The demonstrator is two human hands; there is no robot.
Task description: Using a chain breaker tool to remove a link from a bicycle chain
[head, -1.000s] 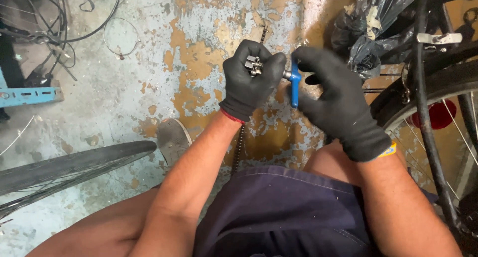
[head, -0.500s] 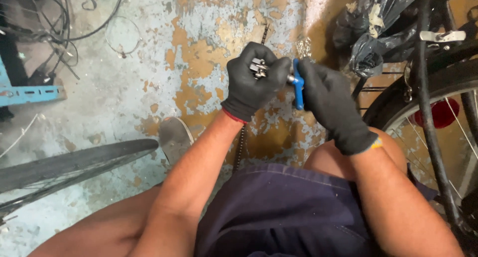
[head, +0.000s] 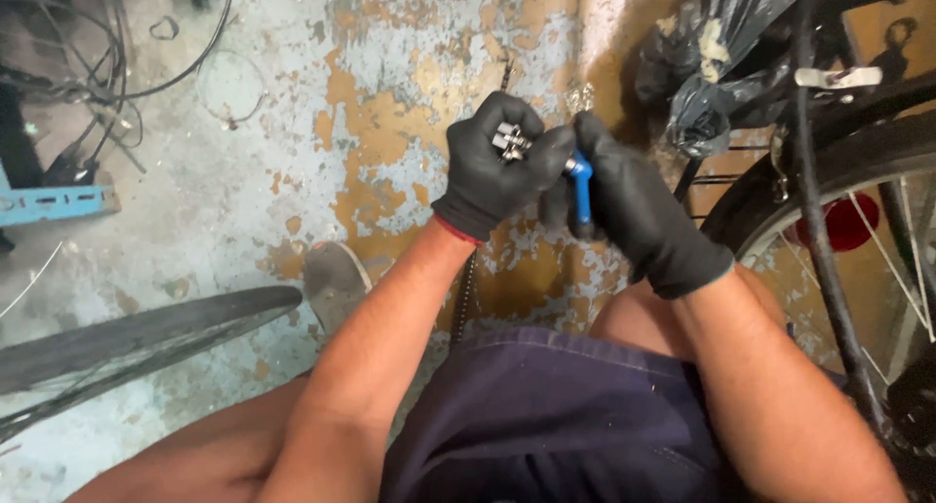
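Both my hands wear black gloves and meet above my lap. My left hand (head: pixel 497 172) is closed around a small silver metal tool body (head: pixel 511 140) with a bicycle chain (head: pixel 466 289) hanging down from it past my forearm. My right hand (head: pixel 634 211) grips the blue handle (head: pixel 581 193) that sticks out of that tool. The two hands touch each other at the tool. How the chain sits inside the tool is hidden by my fingers.
A bicycle rear wheel (head: pixel 829 269) with a red reflector (head: pixel 834 220) stands at the right, a black plastic bag (head: pixel 721 64) above it. A loose tyre (head: pixel 127 342) lies at the lower left, cables (head: pixel 88 64) at the top left, a blue part (head: pixel 49 206) beside them.
My right hand has shifted left and closed tighter on the blue handle, turning it. My left hand has stayed in place on the tool.
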